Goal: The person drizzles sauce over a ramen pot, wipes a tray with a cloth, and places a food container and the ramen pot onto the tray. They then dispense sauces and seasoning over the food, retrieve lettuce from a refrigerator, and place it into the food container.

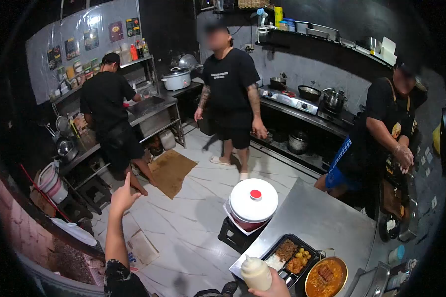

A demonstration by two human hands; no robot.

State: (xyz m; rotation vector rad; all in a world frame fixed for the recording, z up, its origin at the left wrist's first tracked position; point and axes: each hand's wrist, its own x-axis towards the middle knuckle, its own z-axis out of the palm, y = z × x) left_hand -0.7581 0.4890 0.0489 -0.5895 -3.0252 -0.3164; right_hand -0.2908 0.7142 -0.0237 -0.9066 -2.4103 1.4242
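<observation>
Your right hand [277, 286] is gripping the bottle [255, 273] beside the tray [301, 244], at the worktop's [327, 218] edge. Walls are probably yielding easily; best hold: mid-body. Your left hand [124, 199] is pointing, index finger extended, carrying nothing.

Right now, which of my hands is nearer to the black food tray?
Right: your right hand, holding a squeeze bottle, is close beside the black food tray; your left hand is up in the air, pointing, far to the tray's left.
</observation>
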